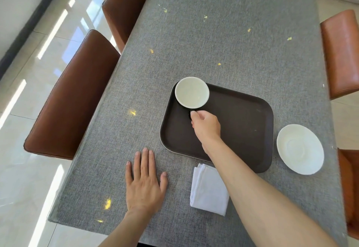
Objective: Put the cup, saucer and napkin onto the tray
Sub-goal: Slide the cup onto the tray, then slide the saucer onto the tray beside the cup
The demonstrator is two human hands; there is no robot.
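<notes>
Your right-hand fingers [194, 115] pinch the dark handle of the round white ceramic cup [192, 92], which sits at the far-left corner of the dark brown rectangular plastic tray [242, 122]. Your left hand [144, 182] lies flat, fingers spread, on the grey woven tablecloth [223, 39]. The round white saucer [300, 149] lies just right of the tray, nearer your right hand; the folded white napkin [208, 188] lies near of the tray, between your arms.

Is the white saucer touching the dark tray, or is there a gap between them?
Apart. The head view shows a strip of grey tablecloth between the saucer and the right edge of the tray.
</notes>
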